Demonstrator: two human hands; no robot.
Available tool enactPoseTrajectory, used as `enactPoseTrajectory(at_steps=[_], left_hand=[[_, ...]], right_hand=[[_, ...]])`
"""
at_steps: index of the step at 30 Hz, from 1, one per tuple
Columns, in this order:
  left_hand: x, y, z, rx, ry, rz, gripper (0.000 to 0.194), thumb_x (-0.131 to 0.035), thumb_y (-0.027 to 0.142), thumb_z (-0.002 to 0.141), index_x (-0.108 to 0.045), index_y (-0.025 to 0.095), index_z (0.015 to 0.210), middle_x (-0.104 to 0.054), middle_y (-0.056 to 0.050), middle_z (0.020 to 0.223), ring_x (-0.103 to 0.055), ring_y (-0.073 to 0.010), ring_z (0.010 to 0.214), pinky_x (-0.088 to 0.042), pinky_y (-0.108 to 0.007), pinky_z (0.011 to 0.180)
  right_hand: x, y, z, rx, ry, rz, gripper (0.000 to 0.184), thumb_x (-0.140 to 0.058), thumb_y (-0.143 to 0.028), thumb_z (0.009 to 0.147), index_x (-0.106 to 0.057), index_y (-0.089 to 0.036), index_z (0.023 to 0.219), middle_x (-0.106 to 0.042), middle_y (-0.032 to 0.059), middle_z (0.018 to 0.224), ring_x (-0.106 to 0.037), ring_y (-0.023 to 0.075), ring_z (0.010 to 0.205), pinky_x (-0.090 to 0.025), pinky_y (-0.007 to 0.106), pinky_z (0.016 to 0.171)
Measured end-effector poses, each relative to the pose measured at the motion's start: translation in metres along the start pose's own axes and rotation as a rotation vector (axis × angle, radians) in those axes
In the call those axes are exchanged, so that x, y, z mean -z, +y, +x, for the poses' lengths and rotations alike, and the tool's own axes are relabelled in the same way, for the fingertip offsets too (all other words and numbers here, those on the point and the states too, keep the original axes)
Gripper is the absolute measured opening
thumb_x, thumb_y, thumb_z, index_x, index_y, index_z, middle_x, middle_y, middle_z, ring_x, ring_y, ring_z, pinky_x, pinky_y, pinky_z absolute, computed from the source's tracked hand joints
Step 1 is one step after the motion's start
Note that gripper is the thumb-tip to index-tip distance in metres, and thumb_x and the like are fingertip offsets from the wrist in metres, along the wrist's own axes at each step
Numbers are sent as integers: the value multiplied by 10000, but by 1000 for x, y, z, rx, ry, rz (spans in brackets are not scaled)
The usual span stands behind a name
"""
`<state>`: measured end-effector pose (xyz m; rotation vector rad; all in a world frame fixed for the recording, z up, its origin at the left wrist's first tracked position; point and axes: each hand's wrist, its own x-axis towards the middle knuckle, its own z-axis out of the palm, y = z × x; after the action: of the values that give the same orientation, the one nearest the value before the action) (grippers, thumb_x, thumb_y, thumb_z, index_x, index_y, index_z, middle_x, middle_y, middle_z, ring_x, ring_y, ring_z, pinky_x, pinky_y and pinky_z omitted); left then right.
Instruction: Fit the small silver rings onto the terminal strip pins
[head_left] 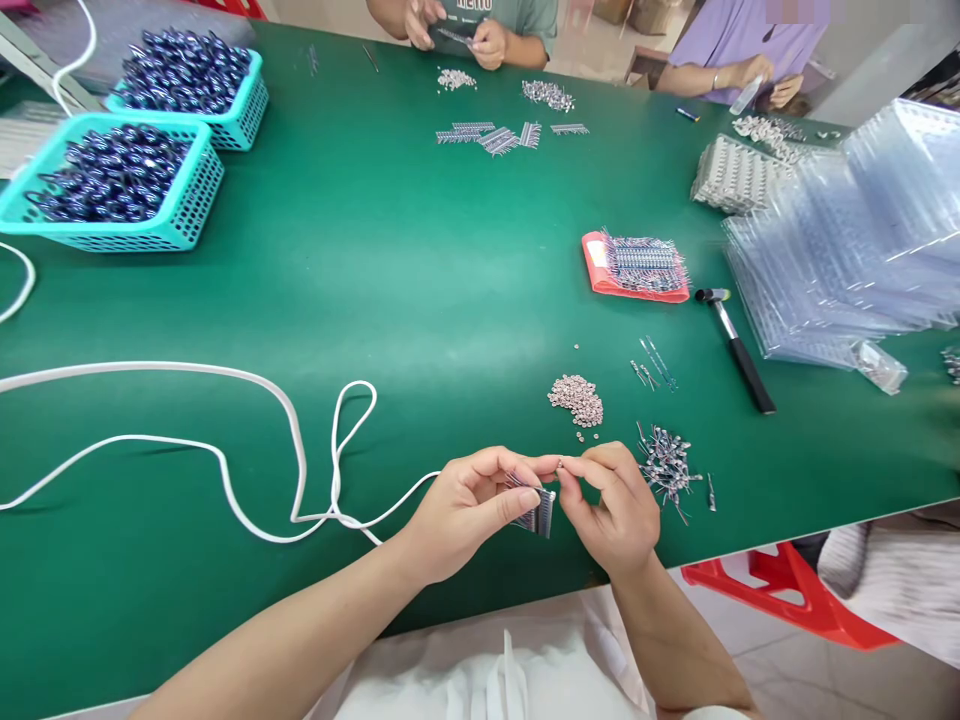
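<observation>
Near the front edge of the green table, my left hand (480, 505) grips a small comb-like strip of components (541, 515) with thin wire leads, part of it hidden by the thumb. My right hand (616, 505) is closed in a pinch on a tiny round piece (559, 465), touching the tip of my left index finger. Just beyond the hands lies a heap of small pinkish-beige discs (577, 400). To the right of my right hand is a loose pile of small parts with wire leads (667, 462).
A hammer (739, 350), a red packet (600, 280) of strips and stacked clear plastic trays (817, 260) lie to the right. White cables (225, 465) loop across the left. Two turquoise baskets (199, 195) of dark glossy parts stand far left. Across the table, two people's hands (491, 45) work.
</observation>
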<state>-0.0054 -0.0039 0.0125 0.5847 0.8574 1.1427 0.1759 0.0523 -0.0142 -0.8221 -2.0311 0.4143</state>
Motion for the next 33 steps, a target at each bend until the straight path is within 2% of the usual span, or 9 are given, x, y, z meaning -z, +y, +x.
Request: enactPoseTrajectory(at_steps=[6, 10, 12, 18, 23, 28, 33], left_hand=[[-1, -2, 2, 4, 76, 10, 114, -730, 235, 816, -663, 146, 843, -758, -123, 1101, -703, -234, 1007, -561, -338, 833], [1, -7, 5, 4, 173, 27, 141, -741, 266, 812, -665, 156, 855, -775, -54, 884, -694, -146, 756, -548, -253, 687], [2, -8, 7, 10, 208, 37, 151, -757, 273, 796, -680, 158, 856, -751, -19, 788, -663, -115, 694, -529, -215, 647], [3, -6, 8, 88, 231, 0, 275, -806, 250, 736, -702, 156, 973, -756, -14, 765, -665, -108, 693, -536, -210, 685], [2, -5, 7, 90, 247, 27, 182, -815, 235, 719, -720, 140, 842, -740, -14, 740, -655, -106, 677, -532, -198, 651], [0, -7, 9, 55, 280, 51, 164, -821, 233, 705, -711, 147, 791, -716, -7, 732, -634, -106, 656, -524, -196, 597], [3, -9, 12, 32, 316, 83, 153, -810, 235, 717, -722, 157, 814, -692, 1, 714, -616, -101, 649, -511, -194, 593]], right_hand=[[3, -5, 0, -131, -12, 137, 226, -631, -83, 833, -653, -253, 980, -600, 16, 804, -592, 148, 697, -511, 306, 600], [5, -12, 1, -306, -61, 306, 146, -624, -111, 849, -672, -233, 914, -585, 7, 780, -579, 139, 682, -487, 289, 593], [4, -14, 2, -356, -77, 358, 128, -619, -122, 858, -680, -228, 894, -586, 8, 773, -571, 139, 684, -472, 283, 587], [-2, -14, 3, -441, -119, 422, 125, -622, -133, 866, -689, -235, 892, -590, 6, 783, -562, 141, 721, -457, 289, 643], [-2, -14, 3, -475, -135, 430, 121, -620, -138, 869, -689, -237, 877, -587, 6, 779, -557, 145, 725, -447, 288, 634], [-1, -12, 0, -438, -108, 446, 155, -607, -106, 863, -670, -242, 906, -563, 7, 800, -551, 145, 734, -457, 296, 633], [0, -10, -2, -142, -81, 359, 305, -637, -28, 798, -639, -255, 1003, -637, 39, 959, -606, 192, 877, -507, 401, 786]])
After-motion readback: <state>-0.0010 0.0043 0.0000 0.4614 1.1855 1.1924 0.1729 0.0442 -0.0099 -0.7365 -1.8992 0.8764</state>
